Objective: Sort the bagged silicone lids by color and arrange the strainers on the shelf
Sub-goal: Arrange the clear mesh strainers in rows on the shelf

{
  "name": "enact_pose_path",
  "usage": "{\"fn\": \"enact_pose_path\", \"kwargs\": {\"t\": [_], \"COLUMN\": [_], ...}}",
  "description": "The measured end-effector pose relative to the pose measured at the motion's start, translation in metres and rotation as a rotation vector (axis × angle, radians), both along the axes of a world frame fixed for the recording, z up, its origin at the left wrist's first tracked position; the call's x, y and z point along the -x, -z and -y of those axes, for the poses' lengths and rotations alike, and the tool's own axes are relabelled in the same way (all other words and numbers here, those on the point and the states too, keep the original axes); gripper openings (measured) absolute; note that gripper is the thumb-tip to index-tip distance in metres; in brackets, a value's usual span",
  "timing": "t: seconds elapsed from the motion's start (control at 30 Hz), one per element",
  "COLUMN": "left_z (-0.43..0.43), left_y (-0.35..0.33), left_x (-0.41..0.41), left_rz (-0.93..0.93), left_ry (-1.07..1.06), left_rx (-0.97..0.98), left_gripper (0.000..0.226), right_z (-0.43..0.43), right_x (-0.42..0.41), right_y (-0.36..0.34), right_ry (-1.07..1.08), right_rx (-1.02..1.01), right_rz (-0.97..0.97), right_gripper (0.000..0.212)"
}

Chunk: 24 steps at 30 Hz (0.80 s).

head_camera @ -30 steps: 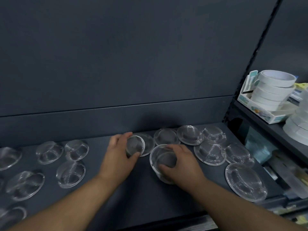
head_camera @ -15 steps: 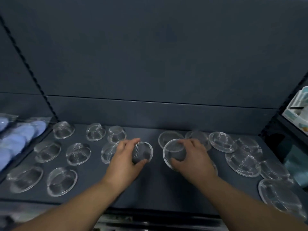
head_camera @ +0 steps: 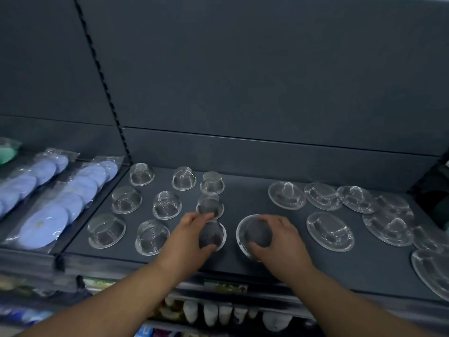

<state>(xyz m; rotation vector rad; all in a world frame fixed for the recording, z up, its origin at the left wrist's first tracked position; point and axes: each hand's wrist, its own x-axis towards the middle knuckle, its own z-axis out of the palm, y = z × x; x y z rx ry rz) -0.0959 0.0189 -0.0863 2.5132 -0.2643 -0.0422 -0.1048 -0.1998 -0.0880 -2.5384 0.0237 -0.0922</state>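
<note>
While hands [head_camera: 233, 235] grip two strainers [head_camera: 211, 234], bagged lids [head_camera: 46, 203] alongside

Two bare forearms come in from the bottom edge, one on each side. No sleeve is seen on either arm up to the edge of the picture; both are uncovered from approx. the elbow to the wrist. The left hand [head_camera: 187, 235] and right hand [head_camera: 279, 239] wear no glove. No ring, watch or band shows on the fingers or wrists, as far as can be seen. Nails look short and plain, w/o polish, but the picture is a bit soft, so small details are not sure
</note>
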Motion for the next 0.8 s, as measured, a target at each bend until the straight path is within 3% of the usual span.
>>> {"fn": "enact_pose_path", "kwargs": {"t": [0.8], "left_z": [-0.003], "left_y": [0.01], "left_x": [0.003], "left_rz": [-0.055], "left_ry": [0.127], "left_rx": [-0.154], "left_gripper": [0.071], "right_z": [-0.006], "right_x": [0.024], "right_y": [0.021], "right_ry": [0.032], "right_rx": [0.026], "right_rz": [-0.104], "right_gripper": [0.059]}}
